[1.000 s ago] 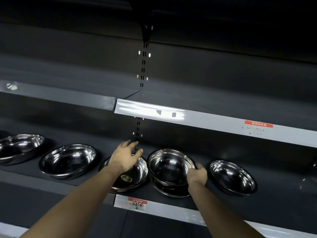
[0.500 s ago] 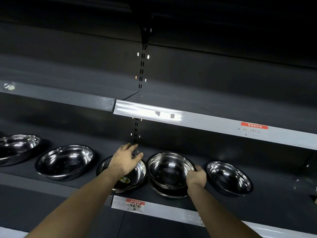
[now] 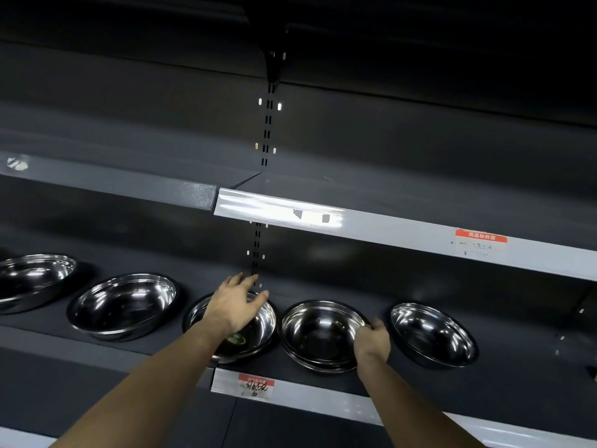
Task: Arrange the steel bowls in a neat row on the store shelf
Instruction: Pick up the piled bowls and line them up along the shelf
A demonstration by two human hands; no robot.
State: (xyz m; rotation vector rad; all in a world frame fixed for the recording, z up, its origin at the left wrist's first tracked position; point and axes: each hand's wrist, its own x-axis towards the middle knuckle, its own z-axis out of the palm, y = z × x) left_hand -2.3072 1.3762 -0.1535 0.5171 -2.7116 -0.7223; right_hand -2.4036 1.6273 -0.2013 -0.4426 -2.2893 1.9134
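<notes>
Several shiny steel bowls stand in a row on the dark lower shelf (image 3: 504,386). My left hand (image 3: 234,305) rests with fingers spread over the middle bowl (image 3: 255,334), which has a green sticker inside. My right hand (image 3: 371,339) pinches the right rim of a stack of bowls (image 3: 318,334) just right of it. A single bowl (image 3: 433,334) sits further right. Two more bowls, one (image 3: 124,303) and another (image 3: 34,276), stand to the left.
An upper shelf (image 3: 371,224) with a pale price strip and a red-topped label (image 3: 481,242) overhangs the bowls. A red price tag (image 3: 255,384) hangs on the lower shelf's front edge. A slotted upright (image 3: 266,137) runs up the back panel.
The stack of bowls under my right hand has settled lower onto the shelf. My left hand stays over the middle bowl, barely shifted. The view has tilted slightly.
</notes>
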